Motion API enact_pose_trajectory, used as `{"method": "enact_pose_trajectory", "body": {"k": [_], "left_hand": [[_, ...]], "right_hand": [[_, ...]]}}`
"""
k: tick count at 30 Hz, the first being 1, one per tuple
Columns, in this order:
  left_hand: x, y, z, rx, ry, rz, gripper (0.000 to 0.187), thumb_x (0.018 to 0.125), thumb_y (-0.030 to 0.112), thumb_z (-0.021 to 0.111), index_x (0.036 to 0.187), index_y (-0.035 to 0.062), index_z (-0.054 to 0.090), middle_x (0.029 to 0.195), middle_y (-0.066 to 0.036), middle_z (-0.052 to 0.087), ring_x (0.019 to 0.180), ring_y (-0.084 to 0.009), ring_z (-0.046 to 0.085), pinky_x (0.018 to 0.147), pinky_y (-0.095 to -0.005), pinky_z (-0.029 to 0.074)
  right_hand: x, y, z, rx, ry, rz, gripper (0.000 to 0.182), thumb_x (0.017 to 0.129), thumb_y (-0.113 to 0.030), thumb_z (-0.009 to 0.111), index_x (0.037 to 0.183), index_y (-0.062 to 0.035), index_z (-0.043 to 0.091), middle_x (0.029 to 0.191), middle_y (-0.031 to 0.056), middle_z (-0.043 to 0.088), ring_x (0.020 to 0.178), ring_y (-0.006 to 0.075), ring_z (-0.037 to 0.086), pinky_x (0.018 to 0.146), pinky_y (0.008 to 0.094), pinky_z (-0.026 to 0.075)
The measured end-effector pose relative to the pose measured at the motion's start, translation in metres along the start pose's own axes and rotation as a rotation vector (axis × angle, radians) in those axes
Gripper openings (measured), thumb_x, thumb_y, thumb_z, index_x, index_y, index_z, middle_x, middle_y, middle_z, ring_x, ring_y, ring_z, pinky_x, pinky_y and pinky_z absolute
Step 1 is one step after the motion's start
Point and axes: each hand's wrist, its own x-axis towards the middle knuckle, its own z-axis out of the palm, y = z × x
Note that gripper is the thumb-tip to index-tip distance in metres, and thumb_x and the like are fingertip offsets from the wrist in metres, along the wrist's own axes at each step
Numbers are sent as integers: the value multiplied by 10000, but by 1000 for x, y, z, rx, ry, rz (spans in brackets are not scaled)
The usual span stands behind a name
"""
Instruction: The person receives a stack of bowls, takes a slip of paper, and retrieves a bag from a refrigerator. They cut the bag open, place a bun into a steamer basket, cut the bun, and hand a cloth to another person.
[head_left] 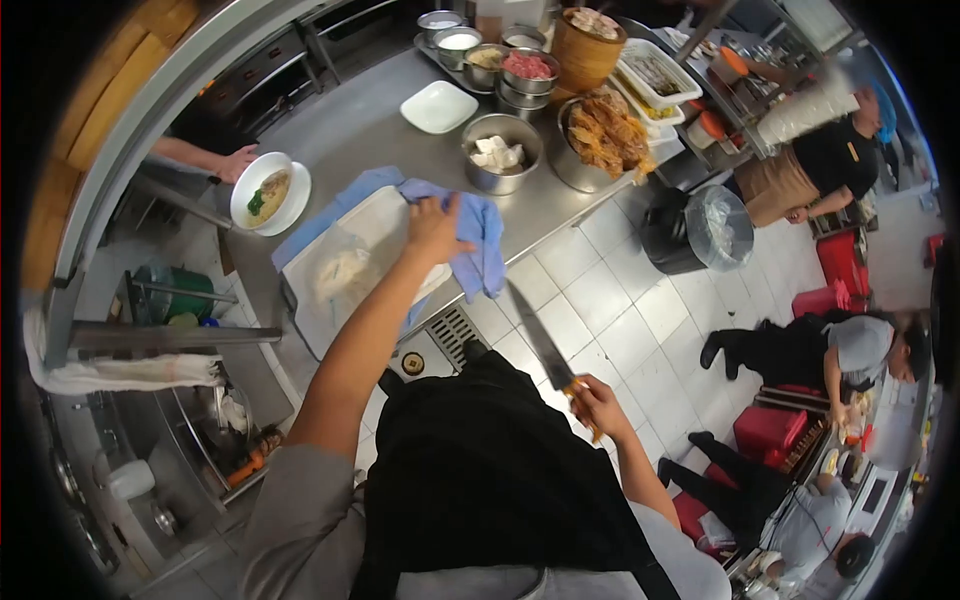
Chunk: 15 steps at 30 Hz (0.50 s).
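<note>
My right hand point(597, 408) is wrapped round the handle of a large kitchen knife point(538, 335), held out over the floor beside my apron with its blade slanting away from me. On the steel counter, my left hand point(436, 232) grips a bunched blue cloth point(483, 240) at the right edge of a white cutting board point(318, 268). Blue fabric also shows along the board's far edge. A clear plastic bag point(345, 272) with pale food inside lies on the board, left of my forearm.
Beyond the board stand a steel pot of white chunks point(497, 152), a pot heaped with brown food point(608, 135) and a square white dish point(438, 106). At left, another person's hand point(238, 163) holds a white bowl point(271, 193). A lined bin point(717, 228) and several people are at right.
</note>
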Motion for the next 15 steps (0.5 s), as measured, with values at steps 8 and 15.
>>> {"method": "enact_pose_trajectory", "body": {"k": [8,15], "left_hand": [[29,-36,3,-448,330,-311,593,810,376,700,1249,20,520,1233,-259,497,1174,-427,471,954,-513,393],[-128,-87,-96,-102,117,-674,1003,693,470,779,1437,6,292,1395,-301,353,1306,-429,354,1060,-488,329]], "right_hand": [[2,-47,27,87,124,-213,146,982,-187,511,967,-41,508,609,22,512,446,70,442,398,229,372],[67,-128,102,-628,44,-471,117,957,-152,513,949,-42,476,633,129,571,531,271,566,502,352,445]]}}
